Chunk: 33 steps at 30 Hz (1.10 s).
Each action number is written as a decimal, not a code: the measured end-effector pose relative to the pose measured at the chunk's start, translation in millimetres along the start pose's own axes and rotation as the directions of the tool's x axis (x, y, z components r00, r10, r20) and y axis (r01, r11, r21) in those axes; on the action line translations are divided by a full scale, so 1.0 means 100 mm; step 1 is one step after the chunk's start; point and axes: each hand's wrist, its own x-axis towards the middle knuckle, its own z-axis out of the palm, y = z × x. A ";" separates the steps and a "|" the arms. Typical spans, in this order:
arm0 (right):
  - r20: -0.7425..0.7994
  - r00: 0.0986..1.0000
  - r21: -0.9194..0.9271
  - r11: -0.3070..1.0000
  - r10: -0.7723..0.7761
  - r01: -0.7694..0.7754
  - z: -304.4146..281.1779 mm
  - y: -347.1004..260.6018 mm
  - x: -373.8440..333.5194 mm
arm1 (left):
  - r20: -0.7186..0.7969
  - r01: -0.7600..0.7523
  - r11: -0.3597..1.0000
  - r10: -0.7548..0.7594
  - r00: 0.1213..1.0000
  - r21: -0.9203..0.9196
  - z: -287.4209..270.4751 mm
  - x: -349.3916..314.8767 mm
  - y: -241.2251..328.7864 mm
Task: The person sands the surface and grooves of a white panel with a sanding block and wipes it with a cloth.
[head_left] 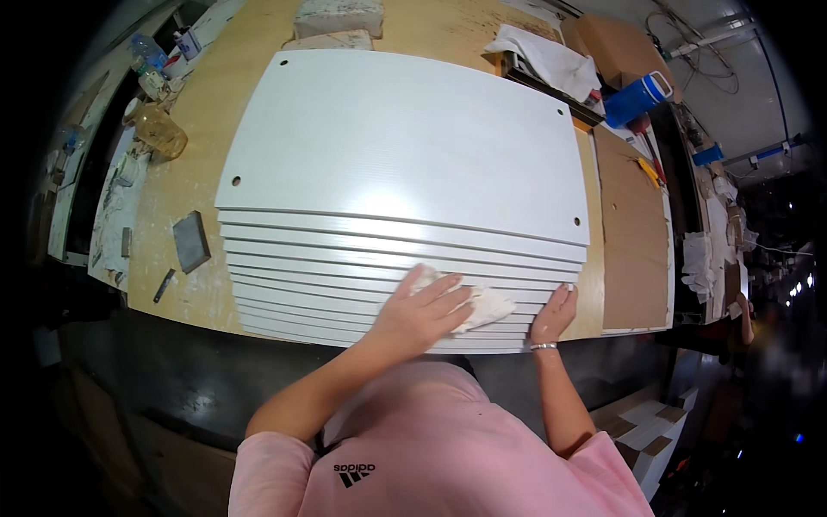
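A stack of white panels (405, 146) lies on the workbench, its near edges stepped like stairs toward me. The top panel has a small hole near each corner. Bunched under my left hand (419, 312) is a white cloth (489, 308), pressed against the stepped edges near the middle. Cloth shows between the thumb and fingers and past the fingertips. At the stack's near right corner, my right hand (554, 317) rests with its fingers stretched along the panel edges, and nothing is seen in it.
Left on the workbench (202, 297) are a grey block (191, 242), a small dark tool (164, 285) and a plastic jar (157, 129). Right lie a cardboard sheet (636, 250), a yellow-handled tool (648, 172) and a blue jug (636, 99). A white rag (547, 62) sits behind.
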 end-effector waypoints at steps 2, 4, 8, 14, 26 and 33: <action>-0.057 0.998 -0.020 1.000 -0.013 0.012 -0.04 -0.02 -0.02 | -0.126 0.041 0.989 -0.023 0.992 0.142 -0.18 -0.42 -0.34; -0.058 0.998 -0.021 1.000 0.007 -0.008 -0.04 -0.05 -0.03 | -0.181 0.138 0.958 -0.093 0.979 0.253 -0.57 -1.00 -0.80; -0.058 0.998 -0.030 0.999 0.016 -0.018 -0.03 0.01 -0.02 | -0.390 0.565 0.776 -0.445 0.806 0.282 -1.49 -1.93 -1.34; -0.037 0.999 -0.081 0.996 0.019 -0.022 -0.02 0.11 0.02 | -0.672 0.731 0.682 -0.540 0.507 0.003 -1.48 -1.81 -1.23; -0.079 0.997 -0.044 0.999 0.001 -0.005 -0.03 0.19 0.03 | -0.692 0.726 0.633 -0.651 0.312 -0.268 -1.59 -1.99 -1.54; -0.044 0.999 -0.034 0.999 0.020 -0.021 -0.01 0.11 0.03 | -0.525 0.606 0.553 -0.814 0.248 -0.571 -1.40 -1.53 -1.61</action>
